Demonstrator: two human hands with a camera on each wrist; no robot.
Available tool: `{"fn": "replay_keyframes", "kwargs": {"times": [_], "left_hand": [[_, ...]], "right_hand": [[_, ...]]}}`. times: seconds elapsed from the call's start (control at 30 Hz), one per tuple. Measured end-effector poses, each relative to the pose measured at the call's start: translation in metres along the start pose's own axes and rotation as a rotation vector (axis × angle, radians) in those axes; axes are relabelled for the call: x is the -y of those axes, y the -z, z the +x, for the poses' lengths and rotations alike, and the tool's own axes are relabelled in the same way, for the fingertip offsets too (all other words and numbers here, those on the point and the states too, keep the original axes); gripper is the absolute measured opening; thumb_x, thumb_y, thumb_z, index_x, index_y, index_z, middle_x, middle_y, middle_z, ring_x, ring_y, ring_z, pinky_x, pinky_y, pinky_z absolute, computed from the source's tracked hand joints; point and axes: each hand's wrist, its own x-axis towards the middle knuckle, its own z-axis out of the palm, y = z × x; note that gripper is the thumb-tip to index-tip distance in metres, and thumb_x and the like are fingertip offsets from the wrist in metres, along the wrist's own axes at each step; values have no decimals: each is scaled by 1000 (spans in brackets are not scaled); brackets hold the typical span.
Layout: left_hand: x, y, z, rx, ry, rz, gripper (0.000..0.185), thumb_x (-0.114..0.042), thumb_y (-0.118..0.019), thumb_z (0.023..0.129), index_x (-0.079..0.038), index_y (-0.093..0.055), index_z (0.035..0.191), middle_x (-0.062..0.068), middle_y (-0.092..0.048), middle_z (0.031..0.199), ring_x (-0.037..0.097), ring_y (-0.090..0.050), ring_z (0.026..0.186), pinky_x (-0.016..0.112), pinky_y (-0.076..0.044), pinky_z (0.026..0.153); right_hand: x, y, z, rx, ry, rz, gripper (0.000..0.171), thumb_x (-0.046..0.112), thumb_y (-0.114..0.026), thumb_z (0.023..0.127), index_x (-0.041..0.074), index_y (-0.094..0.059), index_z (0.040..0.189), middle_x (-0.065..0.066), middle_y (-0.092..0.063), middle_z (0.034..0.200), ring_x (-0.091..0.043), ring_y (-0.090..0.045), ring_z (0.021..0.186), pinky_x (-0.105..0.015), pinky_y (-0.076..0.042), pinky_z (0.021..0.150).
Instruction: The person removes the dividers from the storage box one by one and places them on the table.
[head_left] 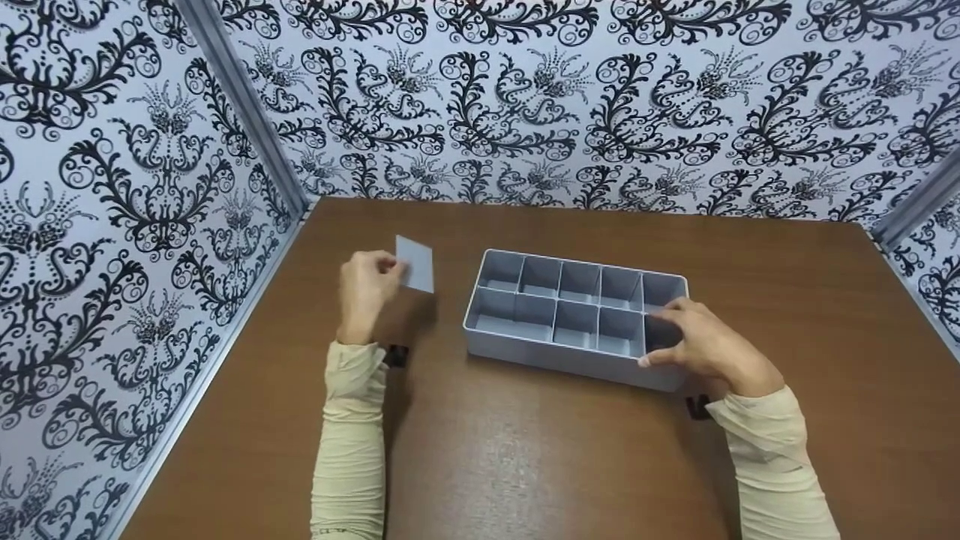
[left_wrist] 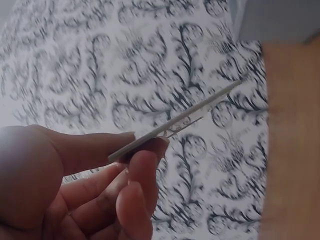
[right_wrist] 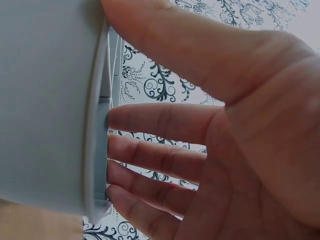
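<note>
The left hand (head_left: pixel 367 289) pinches a thin grey divider (head_left: pixel 415 263) by its edge, held up left of the tray (head_left: pixel 559 352); it looks light, stiff, slippery. The right hand (head_left: pixel 701 341) grips the tray's right end on the bench (head_left: pixel 525 450).

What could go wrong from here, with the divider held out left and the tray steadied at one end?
The thin grey plastic divider is only pinched at one edge by the left hand, so it may slip. The right hand holds just the right end of the grey compartment tray, which could pivot on the smooth table.
</note>
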Motion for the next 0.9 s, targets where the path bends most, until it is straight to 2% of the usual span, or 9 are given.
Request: {"fn": "replay_keyframes", "kwargs": {"times": [0.33, 0.53, 0.73, 0.9], "left_hand": [[27, -16, 21, 87, 87, 41, 18, -23, -69, 91, -8, -79, 94, 12, -75, 91, 29, -67, 83, 45, -50, 77], [33, -27, 28, 151, 117, 45, 21, -25, -68, 92, -8, -79, 97, 14, -75, 99, 31, -66, 90, 47, -50, 80], [37, -36, 31, 179, 104, 25, 22, -24, -68, 92, -4, -78, 89, 13, -74, 91, 27, -62, 81, 41, -49, 75], [40, -39, 32, 186, 147, 57, 23, -26, -68, 93, -5, -78, 90, 14, -74, 94, 28, -63, 84, 42, -49, 76]], "right_hand": [[1, 2, 0, -16, 2, 5, 80, 34, -87, 72, -9, -56, 131, -32, -50, 123, -52, -47, 116, -61, -37, 102], [1, -1, 0, 2, -24, 5, 81, 35, -86, 73, -9, -55, 132, -33, -49, 127, -53, -45, 120, -62, -35, 103], [0, 0, -2, -6, -33, 20, 80, 35, -86, 72, -10, -56, 131, -31, -50, 126, -51, -45, 120, -61, -36, 104], [1, 1, -2, -8, -35, 29, 80, 36, -87, 71, -10, -57, 130, -29, -51, 126, -49, -45, 120, -59, -36, 104]]}}
